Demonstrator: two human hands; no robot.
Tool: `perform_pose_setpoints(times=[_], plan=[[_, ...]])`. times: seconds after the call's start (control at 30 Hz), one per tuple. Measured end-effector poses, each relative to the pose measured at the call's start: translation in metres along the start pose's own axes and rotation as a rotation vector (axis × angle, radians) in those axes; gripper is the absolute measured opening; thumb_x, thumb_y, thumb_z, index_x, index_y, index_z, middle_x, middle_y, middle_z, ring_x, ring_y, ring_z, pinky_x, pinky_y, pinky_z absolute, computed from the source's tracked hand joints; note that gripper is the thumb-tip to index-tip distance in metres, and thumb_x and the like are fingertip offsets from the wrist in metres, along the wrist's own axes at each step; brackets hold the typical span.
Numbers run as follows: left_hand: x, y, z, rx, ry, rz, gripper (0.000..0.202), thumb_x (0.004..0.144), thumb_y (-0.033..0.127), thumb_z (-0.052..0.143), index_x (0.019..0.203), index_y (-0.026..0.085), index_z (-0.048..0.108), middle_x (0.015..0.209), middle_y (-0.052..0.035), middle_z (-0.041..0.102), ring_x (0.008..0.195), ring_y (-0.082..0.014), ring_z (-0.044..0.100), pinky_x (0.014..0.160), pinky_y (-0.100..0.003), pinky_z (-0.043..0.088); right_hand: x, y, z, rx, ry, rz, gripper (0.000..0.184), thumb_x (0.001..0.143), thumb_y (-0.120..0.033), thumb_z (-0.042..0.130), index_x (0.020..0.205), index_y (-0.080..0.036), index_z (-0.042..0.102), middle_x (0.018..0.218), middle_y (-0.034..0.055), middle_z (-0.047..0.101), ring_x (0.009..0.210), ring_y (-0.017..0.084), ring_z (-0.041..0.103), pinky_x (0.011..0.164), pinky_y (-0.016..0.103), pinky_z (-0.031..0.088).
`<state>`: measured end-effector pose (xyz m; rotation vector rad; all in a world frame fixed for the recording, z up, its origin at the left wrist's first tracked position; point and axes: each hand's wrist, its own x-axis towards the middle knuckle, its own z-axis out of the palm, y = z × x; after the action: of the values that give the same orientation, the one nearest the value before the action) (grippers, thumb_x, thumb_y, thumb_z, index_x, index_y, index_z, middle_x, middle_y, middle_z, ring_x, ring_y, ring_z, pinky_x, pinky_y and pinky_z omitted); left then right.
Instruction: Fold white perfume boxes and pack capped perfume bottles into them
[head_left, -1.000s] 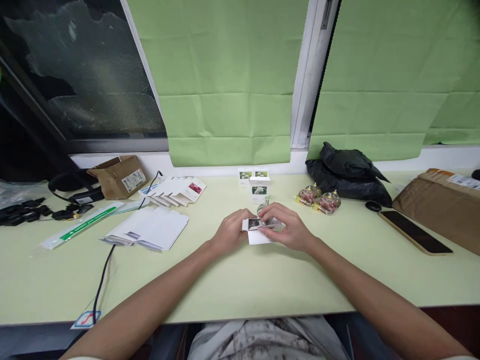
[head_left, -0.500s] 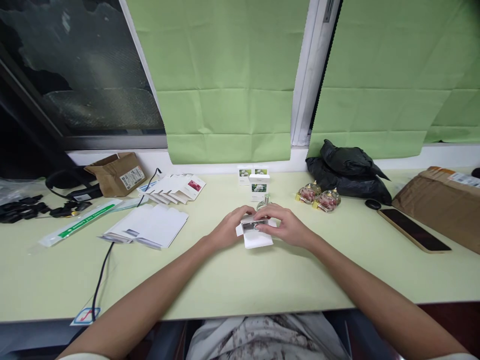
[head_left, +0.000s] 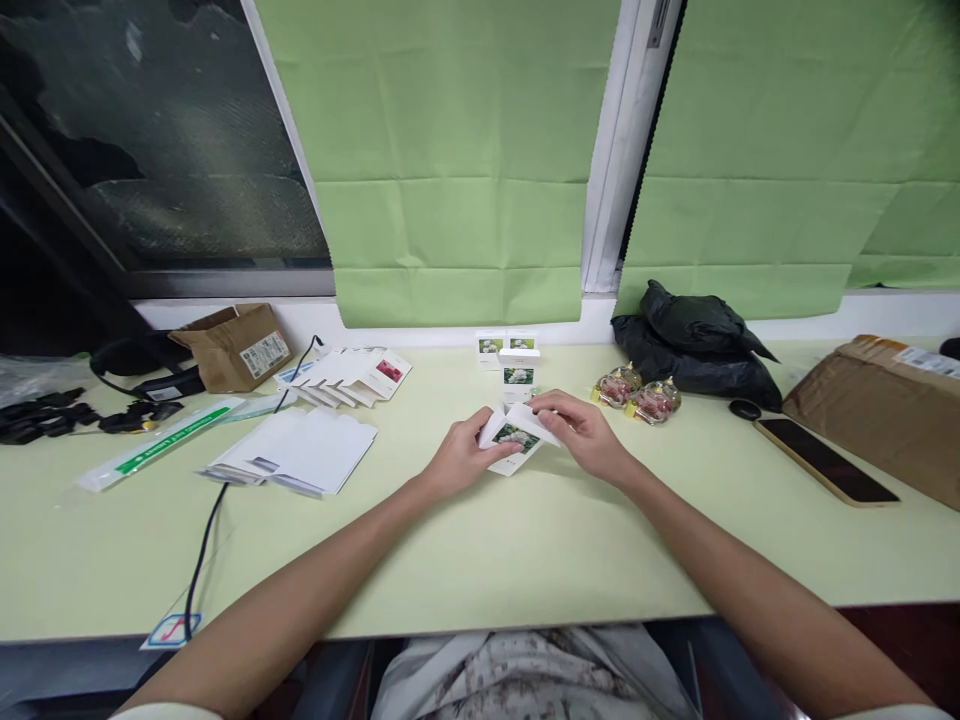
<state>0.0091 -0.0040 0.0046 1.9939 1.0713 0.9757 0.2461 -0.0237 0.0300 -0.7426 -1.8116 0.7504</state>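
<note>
The left hand (head_left: 463, 455) is clamped on a small white box (head_left: 516, 434), its thumb lying across the printed front and its other fingers along the side and mostly hidden. The box is tilted between the two hands, its flower picture facing the wearer and its flaps spread at the upper end. The right hand (head_left: 586, 437) has its fingertips at the upper right of the box, beside a white flap; whether they pinch that flap or only press against it cannot be told. Just beyond the fingers of both hands stands an upright carton (head_left: 518, 377) with a similar picture, and farther beyond it are two more cartons (head_left: 491, 348), side by side. Beyond and to the right of the right fingers lie two ornate bottles (head_left: 654, 402), with black plastic bags (head_left: 694, 355) behind them. Well to the right of those fingers are a dark mouse (head_left: 745, 409), a phone (head_left: 829, 460) lying flat and a large brown parcel (head_left: 877, 420). Left of the left fingers lies a pile of flat white packaging (head_left: 322, 455); beyond that is a fanned row of cards or cartons (head_left: 352, 378), near an open brown box (head_left: 238, 350).
</note>
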Motion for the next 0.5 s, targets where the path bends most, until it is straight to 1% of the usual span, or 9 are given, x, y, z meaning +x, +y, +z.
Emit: perform_pose_setpoints(times=[0.07, 0.13, 0.2, 0.33, 0.43, 0.5], plan=[[-0.002, 0.004, 0.001, 0.060, 0.031, -0.014, 0.038, 0.086, 0.053, 0.072, 0.089, 0.022, 0.050, 0.077, 0.0049, 0.056, 0.069, -0.0137, 0.046, 0.061, -0.025, 0.033, -0.001, -0.001, -0.001, -0.061, -0.022, -0.056, 0.028, 0.094, -0.045, 0.075, 0.115, -0.028, 0.073, 0.126, 0.0088, 0.069, 0.118, 0.027, 0.064, 0.093, 0.040, 0.052], [-0.004, 0.009, 0.001, 0.095, 0.036, -0.019, 0.036, 0.088, 0.050, 0.069, 0.090, 0.023, 0.046, 0.078, 0.0053, 0.056, 0.068, -0.0134, 0.045, 0.060, -0.025, 0.032, -0.002, 0.000, -0.003, -0.114, -0.021, -0.096, 0.032, 0.089, -0.043, 0.081, 0.116, -0.030, 0.071, 0.131, 0.0092, 0.065, 0.123, 0.029, 0.061, 0.095, 0.042, 0.052], [-0.005, 0.014, -0.001, 0.093, 0.005, -0.012, 0.033, 0.088, 0.046, 0.067, 0.093, 0.024, 0.044, 0.080, 0.0051, 0.057, 0.068, -0.0134, 0.046, 0.060, -0.025, 0.033, -0.003, 0.002, -0.004, -0.151, -0.014, -0.113, 0.028, 0.092, -0.042, 0.078, 0.115, -0.030, 0.071, 0.130, 0.0097, 0.063, 0.123, 0.029, 0.060, 0.096, 0.043, 0.051], [-0.006, 0.020, -0.009, 0.044, -0.099, -0.008, 0.027, 0.086, 0.036, 0.067, 0.097, 0.024, 0.045, 0.082, 0.0051, 0.054, 0.071, -0.0134, 0.046, 0.061, -0.024, 0.034, -0.002, 0.001, -0.006, -0.170, -0.033, -0.126, 0.020, 0.097, -0.040, 0.072, 0.114, -0.029, 0.071, 0.120, 0.0092, 0.065, 0.114, 0.027, 0.063, 0.096, 0.044, 0.051], [-0.006, 0.019, -0.011, -0.023, -0.177, -0.009, 0.034, 0.084, 0.032, 0.069, 0.107, 0.024, 0.047, 0.089, 0.0033, 0.054, 0.074, -0.0136, 0.049, 0.063, -0.024, 0.037, -0.003, -0.001, -0.006, -0.134, -0.063, -0.134, 0.018, 0.103, -0.039, 0.061, 0.111, -0.027, 0.072, 0.114, 0.0088, 0.067, 0.109, 0.026, 0.064, 0.096, 0.044, 0.051], [-0.006, 0.017, -0.008, -0.064, -0.199, 0.004, 0.042, 0.083, 0.030, 0.070, 0.117, 0.024, 0.046, 0.096, 0.0016, 0.057, 0.078, -0.0145, 0.053, 0.066, -0.025, 0.041, -0.003, -0.002, -0.006, -0.098, -0.059, -0.134, 0.024, 0.107, -0.038, 0.053, 0.107, -0.026, 0.073, 0.110, 0.0085, 0.069, 0.110, 0.026, 0.065, 0.097, 0.044, 0.051]])
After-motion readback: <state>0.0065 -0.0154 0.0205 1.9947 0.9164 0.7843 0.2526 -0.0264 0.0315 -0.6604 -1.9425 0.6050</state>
